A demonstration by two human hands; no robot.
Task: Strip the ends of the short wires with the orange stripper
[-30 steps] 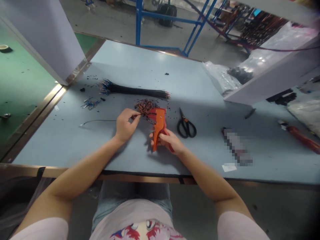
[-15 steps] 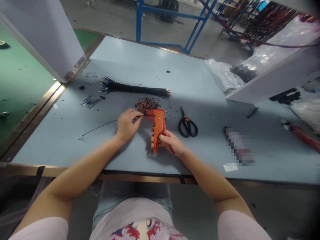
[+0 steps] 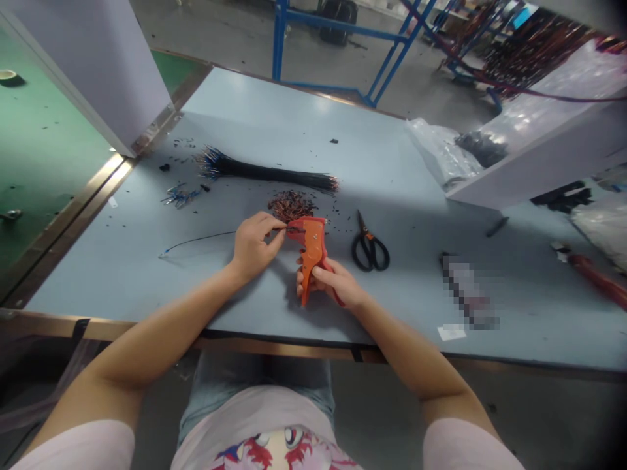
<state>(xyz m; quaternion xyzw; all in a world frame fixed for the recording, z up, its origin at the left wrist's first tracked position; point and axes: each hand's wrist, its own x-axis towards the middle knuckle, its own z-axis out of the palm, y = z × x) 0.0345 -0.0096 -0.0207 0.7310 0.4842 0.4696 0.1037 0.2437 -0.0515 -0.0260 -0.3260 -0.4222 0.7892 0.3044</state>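
Wrapped around the handles of an orange-and-red, pistol-shaped hand tool point(image 3: 314, 248), my right hand point(image 3: 337, 281) holds it upright near the middle of the scene. My left hand point(image 3: 258, 241) pinches a thin, flexible black wire point(image 3: 206, 236) between thumb and fingertips, just left of the tool.

Both forearms cross the copper-coloured metal near edge point(image 3: 304, 350) of a pale blue tabletop point(image 3: 112, 281). To the left I have a broad stretch of that surface, running to a metal-trimmed seam where a green tabletop point(image 3: 63, 150) begins. To the right, a strip of blue separates the tool from black-handled scissors point(image 3: 371, 252) pointing away from me. Room is tighter on the far side: a heap of small brown and black clippings point(image 3: 290, 203) lies just beyond the tool's head, and past it a long bundle of black wires point(image 3: 274, 173) stretches left to right.

The tool's orange body tapers towards me, with a red head facing left. The wire curves left to a small blue-and-silver tip; its right end meets the head, though I cannot tell how far in it sits.
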